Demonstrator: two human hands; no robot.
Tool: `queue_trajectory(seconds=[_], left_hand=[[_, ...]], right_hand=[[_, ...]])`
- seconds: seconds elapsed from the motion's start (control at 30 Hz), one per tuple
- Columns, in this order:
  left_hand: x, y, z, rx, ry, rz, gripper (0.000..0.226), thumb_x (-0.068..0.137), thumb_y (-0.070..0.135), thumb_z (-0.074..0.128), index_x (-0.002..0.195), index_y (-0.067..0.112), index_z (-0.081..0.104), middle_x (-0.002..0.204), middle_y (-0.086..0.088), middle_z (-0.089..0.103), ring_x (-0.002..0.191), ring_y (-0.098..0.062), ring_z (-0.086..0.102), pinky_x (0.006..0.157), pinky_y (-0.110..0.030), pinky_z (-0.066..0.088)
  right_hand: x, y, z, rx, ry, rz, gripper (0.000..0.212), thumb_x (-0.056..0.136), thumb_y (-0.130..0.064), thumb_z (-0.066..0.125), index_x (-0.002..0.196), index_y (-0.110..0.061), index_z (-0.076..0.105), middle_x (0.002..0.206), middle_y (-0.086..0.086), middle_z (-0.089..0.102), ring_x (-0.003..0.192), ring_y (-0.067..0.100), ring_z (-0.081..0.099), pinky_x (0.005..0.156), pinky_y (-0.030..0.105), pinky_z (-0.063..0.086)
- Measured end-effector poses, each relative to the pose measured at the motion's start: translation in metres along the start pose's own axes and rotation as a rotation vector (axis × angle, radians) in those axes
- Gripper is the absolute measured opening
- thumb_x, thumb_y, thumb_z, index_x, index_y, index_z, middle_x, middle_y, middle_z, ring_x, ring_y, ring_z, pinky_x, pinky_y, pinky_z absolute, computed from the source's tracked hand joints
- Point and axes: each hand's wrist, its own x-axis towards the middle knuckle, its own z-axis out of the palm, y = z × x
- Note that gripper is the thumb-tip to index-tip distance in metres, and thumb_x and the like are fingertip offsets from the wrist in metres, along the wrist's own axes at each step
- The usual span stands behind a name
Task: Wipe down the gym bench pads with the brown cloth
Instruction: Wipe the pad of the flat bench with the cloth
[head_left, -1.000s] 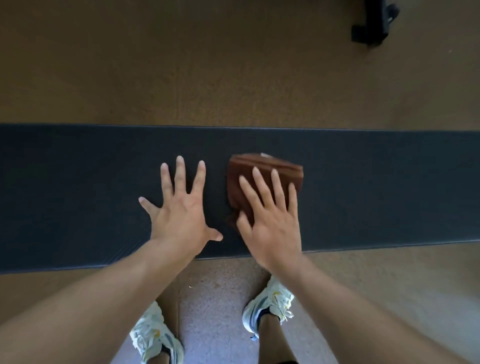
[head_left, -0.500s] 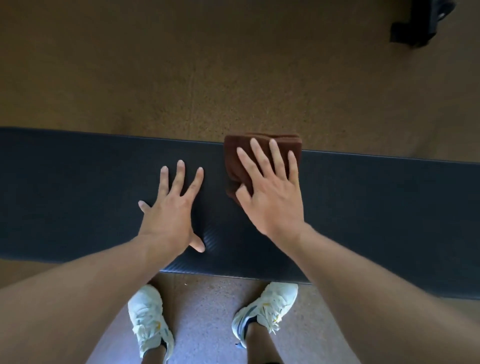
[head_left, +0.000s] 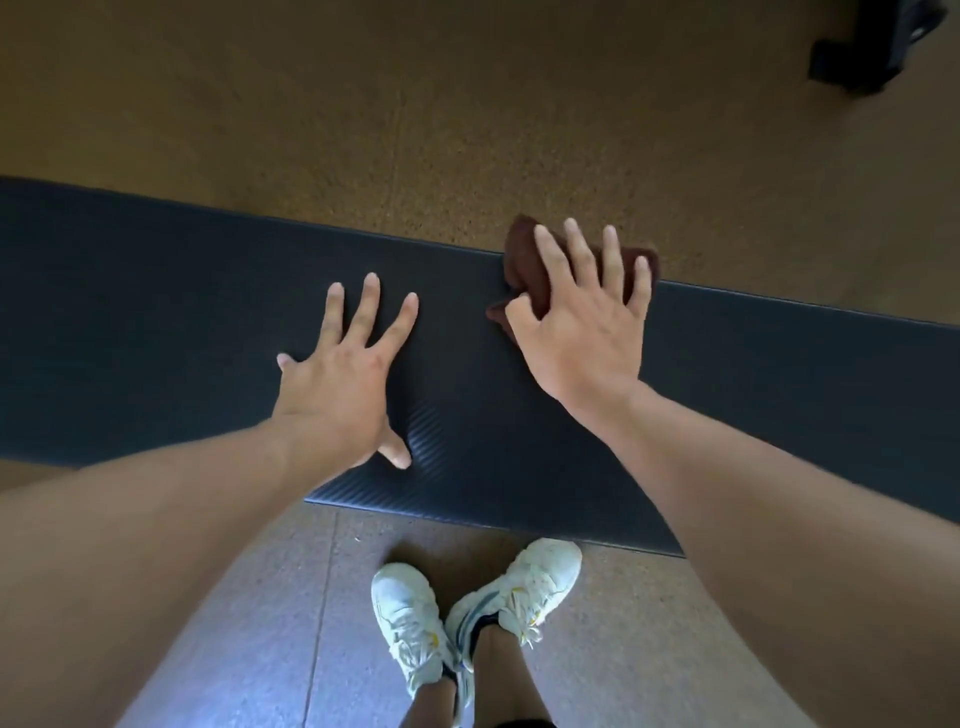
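- Brown speckled floor (head_left: 363, 114) across the whole upper part of the frame, a faint seam running down it near the middle.
- Dark piece of equipment (head_left: 878, 47) at the upper right corner, cut off by the frame edge, too blurred to identify.
- Paler, greyish floor (head_left: 291, 623) along the bottom, with straight seams.
- Pair of white sneakers (head_left: 467, 608) at lower centre, toes pointing up the frame, heels close together.
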Motion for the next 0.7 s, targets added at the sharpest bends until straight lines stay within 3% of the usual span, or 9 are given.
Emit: queue_trajectory(seconds=[0.1,0.17,0.3,0.4,0.47,0.53,0.6,0.7], left_hand=[[0.0,-0.004,0.001,0.014,0.017,0.022,0.162,0.047,0.069,0.089,0.151,0.04,-0.032,0.16,0.003,-0.04,0.152,-0.029,-0.028,0.105,-0.066,0.043],[-0.001,-0.004,0.002,-0.012,0.016,0.028,0.162,0.048,0.066,0.091,0.153,0.039,-0.03,0.161,0.003,-0.039,0.152,-0.029,-0.028,0.106,-0.068,0.04],[-0.012,-0.005,0.016,-0.205,0.087,0.043,0.152,0.06,0.049,0.094,0.158,0.031,-0.022,0.165,0.001,-0.029,0.154,-0.027,-0.024,0.117,-0.069,0.02],[-0.052,-0.018,0.057,-0.449,0.351,0.082,0.124,0.08,0.04,0.083,0.161,0.026,-0.01,0.17,-0.001,-0.011,0.157,-0.023,-0.011,0.126,-0.053,0.013],[-0.087,-0.03,0.098,-0.591,0.477,0.056,0.106,0.087,0.035,0.076,0.162,0.022,0.002,0.171,-0.001,0.002,0.158,-0.019,-0.002,0.127,-0.044,0.012],[-0.119,-0.041,0.139,-0.704,0.487,-0.017,0.097,0.089,0.029,0.074,0.162,0.022,0.01,0.17,0.003,0.006,0.157,-0.015,0.001,0.126,-0.043,0.014],[-0.14,-0.05,0.167,-0.773,0.472,-0.106,0.095,0.09,0.024,0.073,0.161,0.025,0.011,0.17,0.007,0.007,0.157,-0.014,0.005,0.125,-0.046,0.018],[-0.149,-0.049,0.179,-0.822,0.45,-0.187,0.09,0.093,0.019,0.067,0.162,0.026,0.009,0.17,0.011,0.007,0.156,-0.014,0.008,0.125,-0.042,0.011]], right_hand=[[-0.04,-0.009,0.014,-0.025,0.048,0.002,0.072,0.097,-0.05,0.029,0.166,-0.034,0.018,0.176,-0.005,0.011,0.163,0.025,0.0,0.131,0.053,-0.002],[-0.101,-0.009,0.027,-0.06,0.033,-0.09,0.071,0.096,-0.047,0.037,0.165,-0.03,0.028,0.174,-0.003,0.019,0.163,0.028,0.007,0.13,0.057,0.008],[-0.181,0.005,0.035,-0.176,-0.109,-0.365,0.068,0.094,-0.045,0.049,0.159,-0.027,0.04,0.17,0.001,0.031,0.161,0.031,0.015,0.125,0.063,0.021],[-0.132,-0.002,0.022,-0.245,-0.137,-0.383,0.07,0.094,-0.052,0.044,0.16,-0.031,0.037,0.172,-0.002,0.027,0.162,0.029,0.013,0.128,0.06,0.015],[-0.082,-0.036,0.018,-0.172,-0.138,-0.22,0.073,0.098,-0.059,0.034,0.166,-0.036,0.018,0.176,-0.005,0.007,0.163,0.026,-0.004,0.13,0.057,0.0],[-0.044,-0.081,0.023,-0.06,-0.125,-0.033,0.076,0.101,-0.064,0.029,0.167,-0.037,0.001,0.176,-0.007,-0.012,0.16,0.026,-0.021,0.127,0.054,-0.014],[-0.027,-0.125,0.031,0.016,-0.093,0.044,0.079,0.102,-0.065,0.028,0.167,-0.034,-0.002,0.175,-0.005,-0.016,0.159,0.028,-0.024,0.126,0.055,-0.017],[-0.044,-0.153,0.044,-0.02,-0.053,-0.167,0.076,0.102,-0.062,0.031,0.168,-0.032,0.008,0.177,-0.004,-0.006,0.162,0.028,-0.015,0.128,0.053,-0.011]])
